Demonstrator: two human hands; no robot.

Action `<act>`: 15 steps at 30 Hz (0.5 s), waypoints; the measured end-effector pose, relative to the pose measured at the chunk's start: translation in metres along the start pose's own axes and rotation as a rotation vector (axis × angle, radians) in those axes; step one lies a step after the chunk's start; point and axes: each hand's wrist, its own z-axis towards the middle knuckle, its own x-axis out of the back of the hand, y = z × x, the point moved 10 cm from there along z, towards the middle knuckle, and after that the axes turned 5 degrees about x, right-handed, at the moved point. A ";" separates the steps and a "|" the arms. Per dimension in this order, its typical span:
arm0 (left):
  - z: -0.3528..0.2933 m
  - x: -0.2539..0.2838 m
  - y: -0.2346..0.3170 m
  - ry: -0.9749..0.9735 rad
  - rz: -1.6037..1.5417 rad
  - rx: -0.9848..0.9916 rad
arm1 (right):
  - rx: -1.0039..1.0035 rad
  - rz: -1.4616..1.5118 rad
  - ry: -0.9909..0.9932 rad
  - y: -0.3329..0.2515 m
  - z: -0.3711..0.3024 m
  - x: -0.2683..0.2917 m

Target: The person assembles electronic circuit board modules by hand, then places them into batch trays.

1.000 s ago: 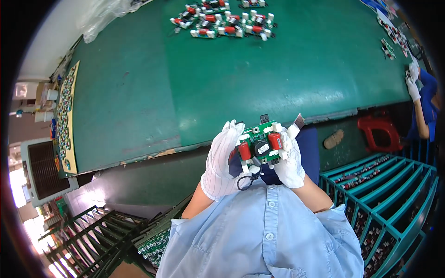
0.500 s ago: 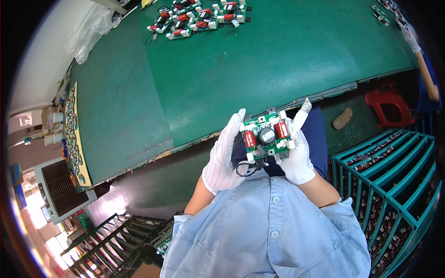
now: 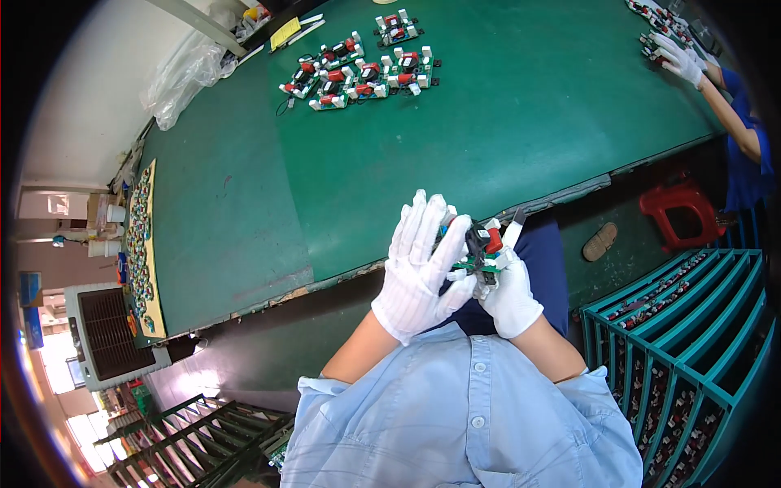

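Left gloved hand (image 3: 419,272): wide, fingers outstretched over left part of populated circuit board (image 3: 478,242) | right gloved hand (image 3: 511,297): gripping board's right side | board: tilted, between hands, near green table (image 3: 488,138) | similar boards (image 3: 370,73): clustered farther back.

Green tbl (image 3: 521,114), 2 shades w/ 1 seam running front to back, darker on L; near edge worn/chipped. PCB cluster (image 3: 368,73) (red + white parts) L of ctr twd far edge, packed close; 1 more PCB (image 3: 397,29) just beyond, apart. Yellow sheet (image 3: 285,34) + white strip (image 3: 307,33) by far edge. Cream panel (image 3: 156,328) w/ many small parts along L edge. Other PCBs (image 3: 653,13) twd R end, qty unclear.
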 end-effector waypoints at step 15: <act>0.002 0.000 0.027 0.102 0.217 0.110 | 0.132 -0.051 0.047 0.005 -0.004 0.022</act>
